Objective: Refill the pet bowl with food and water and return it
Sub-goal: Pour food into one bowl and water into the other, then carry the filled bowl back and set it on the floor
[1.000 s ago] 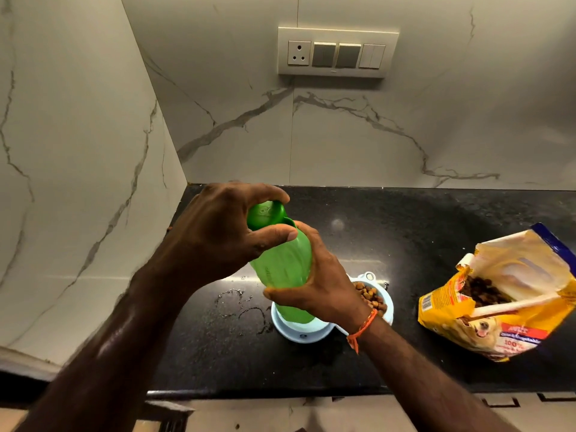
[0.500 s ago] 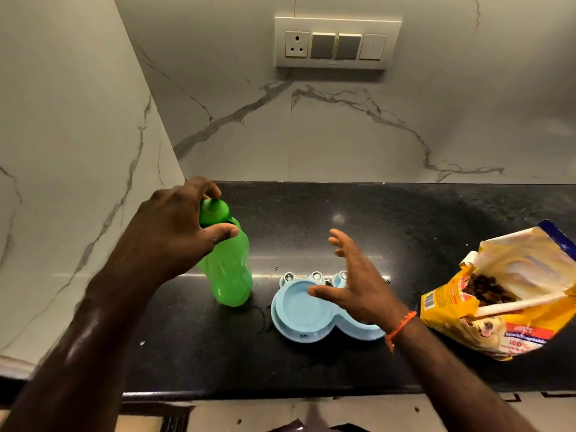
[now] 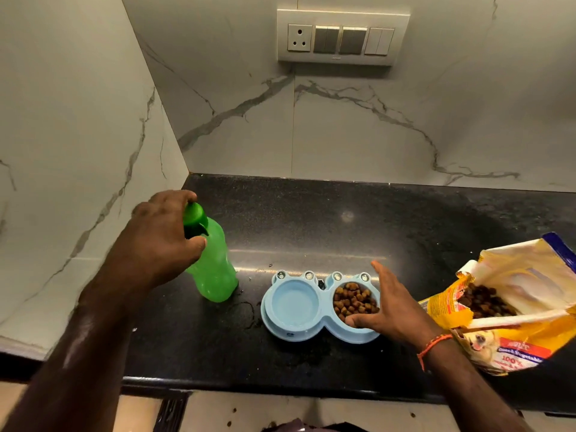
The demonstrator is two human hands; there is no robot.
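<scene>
Bowl at centre of bench: kibble right, water left, apparently filled | your left hand grips the bottle cap | right hand fingers spread at bowl rim | left: return it.

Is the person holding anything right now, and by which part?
The left hand grips the green bottle near its cap. The right hand is open at the blue pet bowl, holding nothing.
</scene>
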